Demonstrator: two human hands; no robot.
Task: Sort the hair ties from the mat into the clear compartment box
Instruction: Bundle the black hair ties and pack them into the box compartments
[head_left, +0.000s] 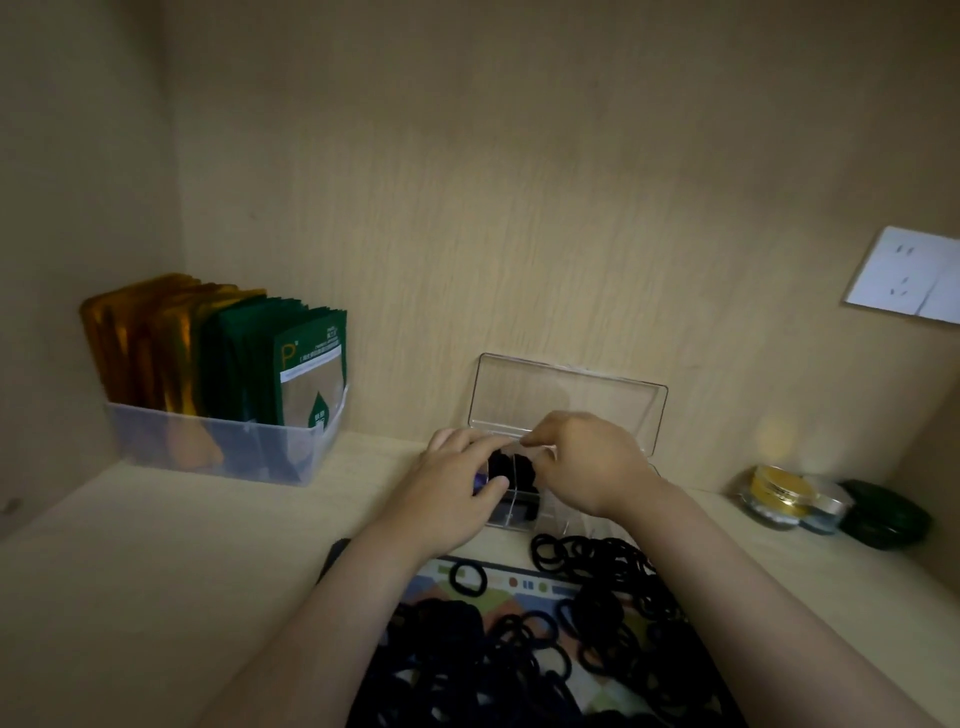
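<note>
**Springy ties, a light box: where the tuck could fail**

The right hand (587, 462) hung over the box with its fingers curled down onto a bundle of hair ties (506, 465). Whether it pinched the bundle or only pushed at it could not be told, since the knuckles hid the fingertips. The left hand (449, 488) lay across the box's left end with its fingers fairly straight and the thumb against the near side, apparently bracing it.

The bundle sat in the clear compartment box (511, 521), straddling a thin divider (514, 483), so ties might have spilled into the wrong cell. Being elastic and packed tightly, they might also have sprung back out once the pressure came off.

The lid (566, 400) stood open against the back wall, and a knock from either hand could have dropped it onto the fingers. The box looked light, so a hard push might have slid it along the shelf (156, 571) toward the jars (776, 496).

Many loose hair ties (602, 587) lay tangled on the mat (524, 584), and lifting one could have dragged others along.
</note>
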